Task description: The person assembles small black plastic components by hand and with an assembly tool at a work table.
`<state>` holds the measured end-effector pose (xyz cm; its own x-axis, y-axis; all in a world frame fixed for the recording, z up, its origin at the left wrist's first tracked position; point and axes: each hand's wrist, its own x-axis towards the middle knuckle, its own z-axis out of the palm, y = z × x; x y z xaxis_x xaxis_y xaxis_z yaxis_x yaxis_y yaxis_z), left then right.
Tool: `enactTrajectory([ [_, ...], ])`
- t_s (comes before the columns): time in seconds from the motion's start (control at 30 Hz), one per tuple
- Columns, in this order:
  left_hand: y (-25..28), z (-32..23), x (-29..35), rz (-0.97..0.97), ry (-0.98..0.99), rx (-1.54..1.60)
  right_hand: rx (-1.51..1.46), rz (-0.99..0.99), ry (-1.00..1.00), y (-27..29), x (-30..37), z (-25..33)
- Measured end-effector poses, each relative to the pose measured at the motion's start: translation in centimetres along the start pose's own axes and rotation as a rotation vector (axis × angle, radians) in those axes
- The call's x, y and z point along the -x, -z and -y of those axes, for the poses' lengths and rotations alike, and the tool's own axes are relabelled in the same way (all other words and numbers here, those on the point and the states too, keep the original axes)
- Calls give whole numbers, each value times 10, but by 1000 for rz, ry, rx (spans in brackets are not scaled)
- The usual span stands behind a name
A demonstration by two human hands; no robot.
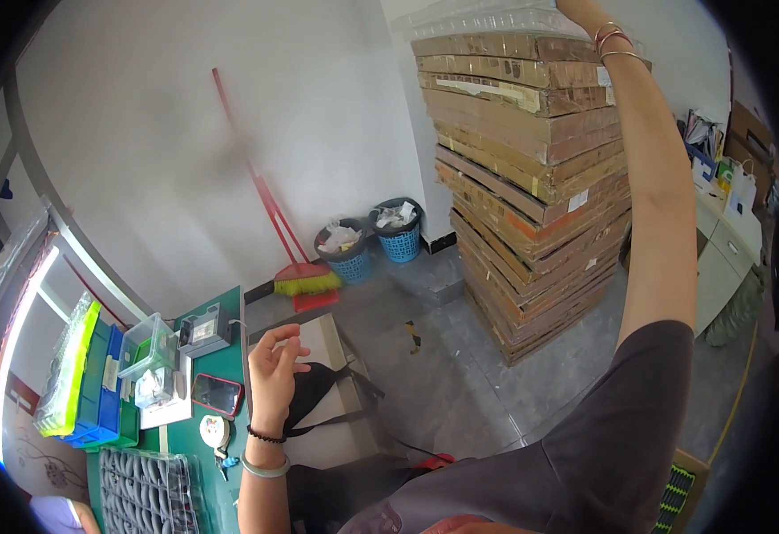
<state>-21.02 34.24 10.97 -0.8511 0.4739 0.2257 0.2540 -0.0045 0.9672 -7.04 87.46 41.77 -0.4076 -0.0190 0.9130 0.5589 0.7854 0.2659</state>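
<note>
My left hand [275, 360] hovers by the right edge of the green table, palm inward, fingers loosely bent and apart with nothing in them. A dark bracelet and a pale bangle circle its wrist. My right arm stretches far up to the top of a tall stack of flat cardboard boxes [532, 169]. My right hand [578, 11] is at the clear plastic trays [487, 18] on top of that stack. Its fingers are cut off by the upper edge of the picture, so their grip is hidden.
On the green table [201, 356] lie a phone [217, 395], a tape roll [214, 432], clear bins [149, 347] and a tray of dark grey parts [149, 494]. Blue wastebaskets [398, 233] and a red broom [305, 278] stand along the wall. Another person's sleeve [56, 513] shows lower left.
</note>
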Motion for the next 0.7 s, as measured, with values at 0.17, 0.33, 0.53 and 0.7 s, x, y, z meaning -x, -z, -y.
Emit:
enactTrajectory([
  [0.17, 5, 4, 10, 31, 4, 16, -452, 22, 282, -21, 6, -47],
  [0.33, 22, 8, 15, -18, 7, 8, -102, 322, -37, 42, 1, 27],
  [0.53, 21, 9, 22, -7, 12, 30, -310, 438, -186, 19, 5, -10],
  [0.7, 29, 10, 30, -48, 27, 16, -227, 334, -56, 55, 28, 65],
])
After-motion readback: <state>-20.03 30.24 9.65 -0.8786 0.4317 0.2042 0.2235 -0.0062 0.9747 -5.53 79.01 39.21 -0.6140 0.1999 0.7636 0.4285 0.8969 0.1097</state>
